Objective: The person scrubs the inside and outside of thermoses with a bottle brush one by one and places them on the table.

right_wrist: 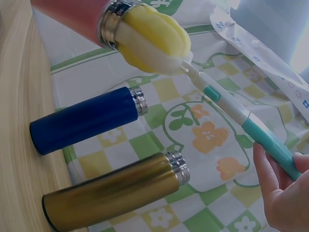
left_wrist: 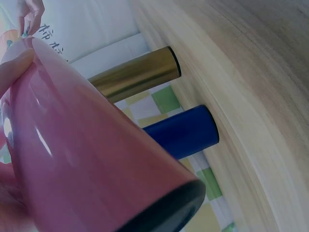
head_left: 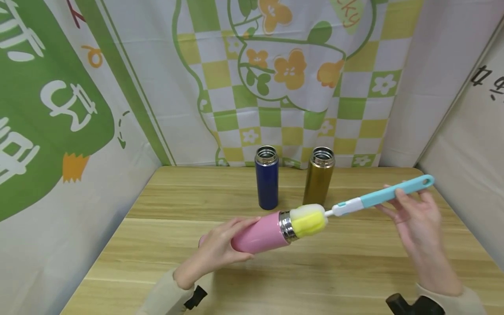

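My left hand (head_left: 220, 245) grips a pink thermos bottle (head_left: 260, 234), tilted with its steel mouth toward the right. In my right hand (head_left: 419, 218) is a bottle brush (head_left: 378, 197), its turquoise and white handle pinched between thumb and fingers. The brush's yellow and white sponge head (head_left: 309, 220) sits at the bottle's mouth, partly inside the steel neck (right_wrist: 113, 24), with most of the sponge outside. In the left wrist view the pink bottle's dark base (left_wrist: 169, 210) faces the camera.
Beyond the hands, a blue thermos bottle (head_left: 267, 181) and a gold thermos bottle (head_left: 320, 179) stand lidless on the wooden table (head_left: 177, 197). A patterned cloth (head_left: 291, 100) hangs behind the table's far edge, with printed cloth walls on both sides.
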`<act>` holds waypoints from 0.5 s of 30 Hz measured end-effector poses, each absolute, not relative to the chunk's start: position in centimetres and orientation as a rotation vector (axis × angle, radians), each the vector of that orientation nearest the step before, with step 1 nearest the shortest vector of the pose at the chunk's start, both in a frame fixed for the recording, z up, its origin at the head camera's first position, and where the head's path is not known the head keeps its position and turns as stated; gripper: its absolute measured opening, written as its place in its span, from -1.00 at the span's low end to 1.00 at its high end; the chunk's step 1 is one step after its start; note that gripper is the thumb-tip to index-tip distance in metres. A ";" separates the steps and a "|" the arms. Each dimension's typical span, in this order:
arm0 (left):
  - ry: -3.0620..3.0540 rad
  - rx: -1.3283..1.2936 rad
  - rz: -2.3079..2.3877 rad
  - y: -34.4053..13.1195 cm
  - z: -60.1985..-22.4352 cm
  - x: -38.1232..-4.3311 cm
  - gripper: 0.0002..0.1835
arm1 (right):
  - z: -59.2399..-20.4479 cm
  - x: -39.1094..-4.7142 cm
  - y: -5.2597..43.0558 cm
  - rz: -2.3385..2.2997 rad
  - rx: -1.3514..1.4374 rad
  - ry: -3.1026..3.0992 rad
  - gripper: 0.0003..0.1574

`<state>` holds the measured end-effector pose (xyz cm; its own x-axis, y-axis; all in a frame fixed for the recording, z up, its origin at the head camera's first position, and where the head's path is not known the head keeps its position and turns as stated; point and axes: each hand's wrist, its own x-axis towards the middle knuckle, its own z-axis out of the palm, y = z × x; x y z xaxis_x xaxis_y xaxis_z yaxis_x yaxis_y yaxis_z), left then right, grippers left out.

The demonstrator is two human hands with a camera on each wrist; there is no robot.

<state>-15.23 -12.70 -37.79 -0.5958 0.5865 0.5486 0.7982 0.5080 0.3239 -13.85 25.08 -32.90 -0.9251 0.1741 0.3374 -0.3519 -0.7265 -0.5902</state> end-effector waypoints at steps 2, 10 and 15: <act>-2.371 -1.139 -0.785 -12.6 -37.8 -15.2 -0.17 | -32.9 -14.0 24.7 2.653 0.380 -0.982 -0.77; -2.363 -1.101 -0.785 -12.3 -37.8 -15.2 -0.14 | -32.8 -14.3 23.0 2.589 0.381 -1.024 -0.76; -2.352 -1.082 -0.786 -12.3 -37.9 -15.3 -0.14 | -32.8 -14.4 22.4 2.564 0.367 -1.053 -0.78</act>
